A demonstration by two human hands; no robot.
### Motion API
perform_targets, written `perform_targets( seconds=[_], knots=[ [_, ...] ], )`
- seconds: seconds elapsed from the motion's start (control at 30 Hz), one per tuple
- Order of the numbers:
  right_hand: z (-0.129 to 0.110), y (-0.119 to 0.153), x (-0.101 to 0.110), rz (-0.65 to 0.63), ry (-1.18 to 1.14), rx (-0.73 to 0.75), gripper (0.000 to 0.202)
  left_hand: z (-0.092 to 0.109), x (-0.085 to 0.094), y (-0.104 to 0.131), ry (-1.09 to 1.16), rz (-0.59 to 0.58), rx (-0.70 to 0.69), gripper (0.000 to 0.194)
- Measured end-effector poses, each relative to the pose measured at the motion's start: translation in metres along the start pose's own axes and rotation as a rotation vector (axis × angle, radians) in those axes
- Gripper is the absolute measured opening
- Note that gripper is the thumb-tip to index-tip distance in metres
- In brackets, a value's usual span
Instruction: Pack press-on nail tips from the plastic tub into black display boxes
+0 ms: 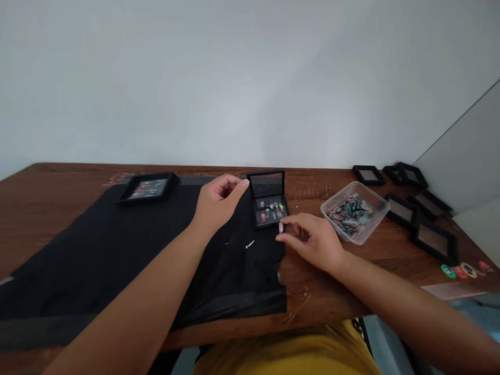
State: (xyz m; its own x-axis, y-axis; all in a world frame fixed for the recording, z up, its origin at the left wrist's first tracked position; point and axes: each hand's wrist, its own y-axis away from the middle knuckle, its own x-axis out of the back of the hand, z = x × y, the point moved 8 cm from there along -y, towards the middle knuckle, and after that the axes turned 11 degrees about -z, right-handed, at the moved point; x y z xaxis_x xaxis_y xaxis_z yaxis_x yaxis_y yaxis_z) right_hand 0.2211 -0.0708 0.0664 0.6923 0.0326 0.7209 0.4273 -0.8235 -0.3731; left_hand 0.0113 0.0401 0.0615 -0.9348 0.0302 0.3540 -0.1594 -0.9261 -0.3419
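Note:
A small black hinged case (255, 219) stands with its lid raised on the edge of a black cloth (148, 250); several small shiny pieces lie inside it. My left hand (221, 202) is at the lid's left side, thumb and forefinger pinched at the lid's edge; whether it touches is unclear. My right hand (312, 238) holds a small pinkish, nail-shaped piece (281, 227) between thumb and forefinger at the case's front right corner. To the right, a clear plastic tub (374, 229) holds several glossy green and pink pieces.
A closed black case (147, 188) lies at the cloth's back left. Several black cases (434, 237) lie right of the tub, with round colored stickers (467, 270) near them. A white scrap (250, 244) rests on the cloth. Behind the wooden table (58, 192) is a wall.

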Motion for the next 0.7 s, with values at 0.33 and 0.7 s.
perform_targets(
  seconds=[0.33, 0.7],
  knots=[
    [0.048, -0.019, -0.013, -0.096, 0.09, -0.401, 0.017, -0.023, -0.02, -0.007, -0.278, -0.168, 0.008, 0.046],
    [0.046, -0.019, -0.011, -0.121, 0.105, -0.507, 0.019, -0.026, -0.02, -0.013, -0.327, -0.244, -0.004, 0.045]
  ],
)
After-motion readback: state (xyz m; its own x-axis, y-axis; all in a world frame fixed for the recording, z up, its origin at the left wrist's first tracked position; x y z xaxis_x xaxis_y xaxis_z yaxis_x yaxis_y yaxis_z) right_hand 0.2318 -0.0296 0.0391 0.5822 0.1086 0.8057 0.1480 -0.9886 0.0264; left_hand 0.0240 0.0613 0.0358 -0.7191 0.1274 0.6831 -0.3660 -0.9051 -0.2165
